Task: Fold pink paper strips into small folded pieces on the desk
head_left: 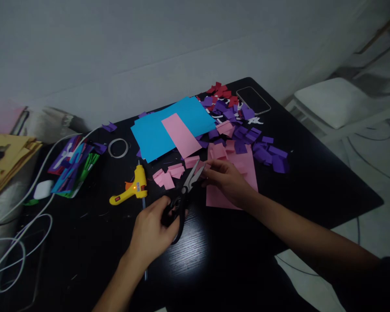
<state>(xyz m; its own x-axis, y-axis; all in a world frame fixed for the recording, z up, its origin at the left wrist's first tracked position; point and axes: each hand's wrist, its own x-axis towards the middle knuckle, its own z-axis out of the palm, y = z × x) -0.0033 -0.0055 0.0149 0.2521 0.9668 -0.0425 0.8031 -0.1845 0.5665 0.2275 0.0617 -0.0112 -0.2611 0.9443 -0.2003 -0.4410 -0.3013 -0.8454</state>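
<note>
My left hand [154, 227] grips the black handles of a pair of scissors [183, 190], whose blades stand apart and point away from me. Close to the blade tips, the fingers of my right hand [225, 178] are pinched on a small piece of pink paper [202, 166], partly hidden by the fingers and blades. Beneath the right hand lies a larger pink sheet [250, 182] with cut pink pieces on it. Folded pink pieces [169, 175] lie left of the scissors. A pink strip [182, 136] rests across blue sheets [149, 134] farther back.
A yellow glue gun [137, 184] with a lit orange light lies left of the scissors. Purple cut pieces [276, 158] and red ones [222, 92] are heaped toward the back right, near a phone-like outline [253, 99]. White cables [48, 173] run along the left side.
</note>
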